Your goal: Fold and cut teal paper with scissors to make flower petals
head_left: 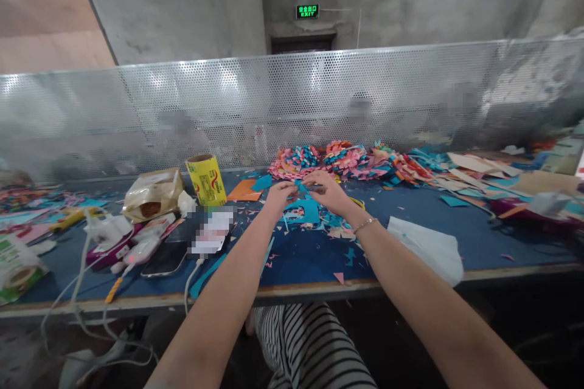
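Over the middle of the table, my left hand and my right hand face each other with fingertips pinched. Between them is a small piece of blue paper, partly hidden by the fingers. Just below lies a larger blue paper sheet among many small pink, blue and cream scraps. Behind my hands sit heaps of pink and blue folded paper pieces, with a second bundle to the right. A bracelet circles my right wrist.
On the left stand a yellow container and a brown bag; phones and white cables lie nearer. Orange paper is beside my left hand. White paper lies to the right. A perforated metal screen closes off the back.
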Tool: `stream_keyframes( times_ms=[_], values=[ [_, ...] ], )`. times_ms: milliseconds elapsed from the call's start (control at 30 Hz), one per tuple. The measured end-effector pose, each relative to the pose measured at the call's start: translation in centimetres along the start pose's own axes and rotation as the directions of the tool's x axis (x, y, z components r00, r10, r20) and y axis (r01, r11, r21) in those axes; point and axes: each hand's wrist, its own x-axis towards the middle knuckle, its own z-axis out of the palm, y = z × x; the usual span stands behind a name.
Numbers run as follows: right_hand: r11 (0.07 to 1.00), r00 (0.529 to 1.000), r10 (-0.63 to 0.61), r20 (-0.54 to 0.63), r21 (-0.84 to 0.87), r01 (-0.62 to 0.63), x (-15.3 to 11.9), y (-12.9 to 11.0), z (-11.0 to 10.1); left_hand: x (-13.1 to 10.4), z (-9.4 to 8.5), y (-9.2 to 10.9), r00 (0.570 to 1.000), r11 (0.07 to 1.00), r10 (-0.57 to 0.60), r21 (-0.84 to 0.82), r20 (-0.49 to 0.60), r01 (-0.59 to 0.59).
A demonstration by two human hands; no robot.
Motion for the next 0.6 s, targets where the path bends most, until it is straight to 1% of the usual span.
stream_keyframes(
  times_ms=[100, 233, 400, 500, 600],
  values=[
    [0.994, 0.998, -0.057, 0.023, -0.088, 0.059, 0.09, 0.17, 0.02, -0.13, -0.02, 0.19, 0.999, 0.997, -0.054, -0.052, -0.008, 0.053],
    [0.986, 0.996, -0.087, 0.006, -0.145, 0.087, 0.35, 0.7, 0.05, -0.15, 0.02, 0.11, 0.997, 0.993, -0.08, -0.083, -0.013, 0.078],
    [0.99, 0.999, -0.046, -0.008, -0.134, 0.044, 0.3, 0.62, 0.0, -0.26, 0.13, 0.1, 0.996, 0.993, -0.09, -0.068, 0.016, 0.091],
    [0.993, 0.999, -0.02, -0.026, -0.116, 0.016, 0.25, 0.46, 0.0, -0.37, 0.16, 0.18, 0.995, 0.993, -0.096, -0.065, 0.017, 0.097],
    [0.991, 1.0, -0.011, -0.018, -0.133, 0.009, 0.26, 0.26, -0.07, -0.35, 0.14, 0.17, 0.996, 0.995, -0.083, -0.051, 0.016, 0.084]
  ],
)
